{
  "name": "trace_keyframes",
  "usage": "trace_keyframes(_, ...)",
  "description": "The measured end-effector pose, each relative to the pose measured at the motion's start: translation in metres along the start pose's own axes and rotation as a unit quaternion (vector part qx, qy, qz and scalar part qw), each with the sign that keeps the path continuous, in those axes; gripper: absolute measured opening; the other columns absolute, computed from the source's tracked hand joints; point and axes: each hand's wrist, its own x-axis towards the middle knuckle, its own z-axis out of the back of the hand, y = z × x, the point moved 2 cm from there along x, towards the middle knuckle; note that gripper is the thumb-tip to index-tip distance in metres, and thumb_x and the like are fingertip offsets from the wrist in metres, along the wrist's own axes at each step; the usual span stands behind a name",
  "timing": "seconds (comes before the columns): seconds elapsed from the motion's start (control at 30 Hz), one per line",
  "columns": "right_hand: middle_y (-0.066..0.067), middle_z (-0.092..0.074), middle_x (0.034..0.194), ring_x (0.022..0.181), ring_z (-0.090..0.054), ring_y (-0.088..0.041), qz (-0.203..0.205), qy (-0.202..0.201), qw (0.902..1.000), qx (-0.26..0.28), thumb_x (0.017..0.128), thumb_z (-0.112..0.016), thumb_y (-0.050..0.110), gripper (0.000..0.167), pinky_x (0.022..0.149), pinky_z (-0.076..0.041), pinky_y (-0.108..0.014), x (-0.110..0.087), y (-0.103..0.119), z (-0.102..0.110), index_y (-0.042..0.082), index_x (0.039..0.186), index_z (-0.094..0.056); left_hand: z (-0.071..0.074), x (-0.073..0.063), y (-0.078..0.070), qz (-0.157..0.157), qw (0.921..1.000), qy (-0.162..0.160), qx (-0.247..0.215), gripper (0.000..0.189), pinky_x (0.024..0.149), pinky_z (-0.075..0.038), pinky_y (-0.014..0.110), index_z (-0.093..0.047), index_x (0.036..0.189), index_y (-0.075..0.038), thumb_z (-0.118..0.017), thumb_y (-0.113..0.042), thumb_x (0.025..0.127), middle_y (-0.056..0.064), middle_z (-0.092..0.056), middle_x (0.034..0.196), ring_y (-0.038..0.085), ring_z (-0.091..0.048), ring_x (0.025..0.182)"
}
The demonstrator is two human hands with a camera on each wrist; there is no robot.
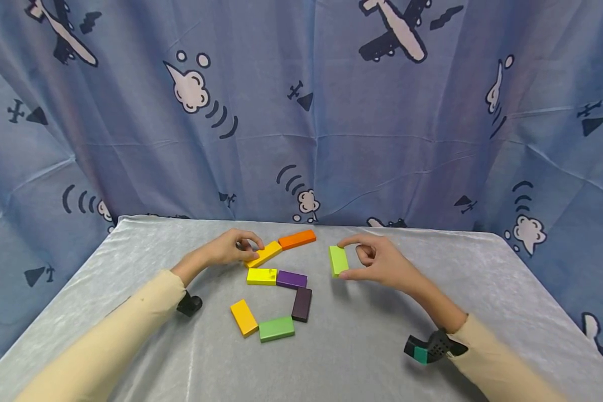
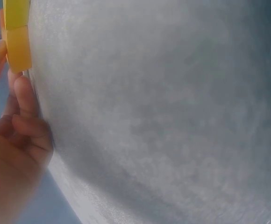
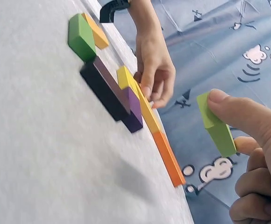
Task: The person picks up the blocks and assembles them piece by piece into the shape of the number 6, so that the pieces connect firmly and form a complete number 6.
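Between thumb and index finger, my right hand [image 1: 382, 259] holds a lime-green block [image 1: 338, 261] by its two ends, raised above the table; the right wrist view shows the same block [image 3: 216, 125]. My left hand [image 1: 229, 247] pinches an amber-yellow block [image 1: 264, 254] that lies on the cloth. An orange block [image 1: 297, 239] touches the far end of that amber one. Nearer, a bright yellow block [image 1: 262, 276] meets a purple block [image 1: 292, 279], followed by a dark plum block [image 1: 302, 305], a green block [image 1: 276, 329] and another amber block [image 1: 244, 318], forming a bent row.
A pale grey cloth [image 1: 362, 357] covers the table. Behind it hangs a blue curtain [image 1: 261, 72] printed with planes and clouds. Dark straps with devices [image 1: 434, 346] are on both wrists, by the cream sleeves [image 1: 110, 335].
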Motion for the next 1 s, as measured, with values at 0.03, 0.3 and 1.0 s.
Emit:
trace_keyframes(0.03,0.005,-0.027,0.065,0.057,-0.027,-0.01,-0.001,0.002,1.0,0.002,0.077,-0.092,0.021,0.053,0.057,-0.028,-0.029,0.001,0.002,-0.003,0.011,0.124,-0.069,0.0,0.0,0.0,0.0,1.0,-0.001,0.0,0.021,0.063,-0.043,0.032,-0.07,0.118,-0.001,-0.068,-0.004,0.098,0.007,-0.067,0.088,0.02,-0.055,0.075)
trace_keyframes(0.3,0.005,-0.028,0.063,0.057,-0.027,-0.011,0.008,0.014,0.9996,0.025,0.077,-0.092,0.02,0.051,0.054,-0.027,-0.028,0.018,0.011,-0.03,0.009,0.122,-0.07,0.001,-0.001,-0.001,-0.003,1.0,-0.003,0.002,0.02,0.063,-0.043,0.032,-0.07,0.118,-0.001,-0.068,-0.004,0.098,0.006,-0.066,0.087,0.019,-0.054,0.074)
trace_keyframes(1.0,0.005,-0.033,0.059,0.05,-0.03,-0.009,-0.004,0.051,0.9979,0.039,0.077,-0.092,0.023,0.058,0.048,-0.028,-0.025,0.059,0.049,-0.124,0.004,0.126,-0.067,0.001,-0.001,-0.002,-0.017,0.9999,-0.001,0.004,0.02,0.063,-0.044,0.033,-0.069,0.118,0.0,-0.068,-0.003,0.098,0.006,-0.067,0.085,0.019,-0.056,0.073)
